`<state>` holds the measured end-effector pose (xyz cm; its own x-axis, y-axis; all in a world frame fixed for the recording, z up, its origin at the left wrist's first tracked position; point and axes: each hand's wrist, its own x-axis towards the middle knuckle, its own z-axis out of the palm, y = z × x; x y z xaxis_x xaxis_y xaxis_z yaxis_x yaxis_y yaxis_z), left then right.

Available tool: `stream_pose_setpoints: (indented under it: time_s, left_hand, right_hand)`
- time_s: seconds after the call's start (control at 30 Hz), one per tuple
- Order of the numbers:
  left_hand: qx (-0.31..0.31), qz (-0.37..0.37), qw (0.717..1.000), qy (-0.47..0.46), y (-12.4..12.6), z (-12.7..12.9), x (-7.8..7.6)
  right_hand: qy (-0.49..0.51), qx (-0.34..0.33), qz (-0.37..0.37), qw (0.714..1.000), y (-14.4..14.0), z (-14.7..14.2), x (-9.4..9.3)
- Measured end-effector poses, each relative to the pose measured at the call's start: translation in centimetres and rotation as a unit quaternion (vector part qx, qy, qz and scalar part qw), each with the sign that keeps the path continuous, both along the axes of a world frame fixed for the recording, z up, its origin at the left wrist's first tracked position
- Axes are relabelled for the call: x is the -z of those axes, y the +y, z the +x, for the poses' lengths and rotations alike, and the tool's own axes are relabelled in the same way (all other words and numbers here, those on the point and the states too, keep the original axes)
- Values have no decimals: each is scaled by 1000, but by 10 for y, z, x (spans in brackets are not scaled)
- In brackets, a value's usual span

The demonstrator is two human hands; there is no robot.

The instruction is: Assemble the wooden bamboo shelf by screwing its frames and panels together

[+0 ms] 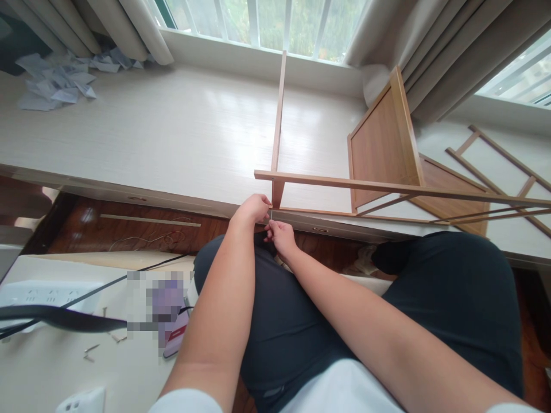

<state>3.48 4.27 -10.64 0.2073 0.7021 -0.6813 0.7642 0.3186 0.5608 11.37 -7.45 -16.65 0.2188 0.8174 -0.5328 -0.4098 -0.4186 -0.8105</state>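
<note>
Wood frame lies on the window bench, its near corner hanging over the bench's front edge, just above my knees. Already joined at that corner: an upright slat running back toward the window and a long rail running off to the right. So the frame is partly built.

Both hands are at that corner. Left hand is closed on the underside of the joint, touching the wood. Right hand sits just below and beside it, fingers pinched together on a thin metal pin or screw that points up into the corner. Too small to tell whether it's a screw or a nail, or how far in it is. Judging by that, this joint is still being fastened, not finished.

Right of the corner, a panel with a raised border leans tilted on the bench, touching the long rail's far section. Further right, a ladder-like slat piece lies flat, apart from the main frame. Both look unattached, so I'd say well under half done.

Left and below the corner, on a pale surface: a few loose fasteners, a power strip, a dark cable. Crumpled paper is piled at the bench's far left end.
</note>
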Motion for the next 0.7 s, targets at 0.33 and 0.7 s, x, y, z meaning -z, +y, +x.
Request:
stream_pose_setpoints:
  time_s: [0.33,0.7]
  left_hand:
    - [11,4,1000,22,3,0,11]
    - [-38,10,999,23,1,3,5]
  right_hand:
    - [27,-3,-11,1000,-5,-3,-4]
    - [-144,-122,28,982,-39,20,-40]
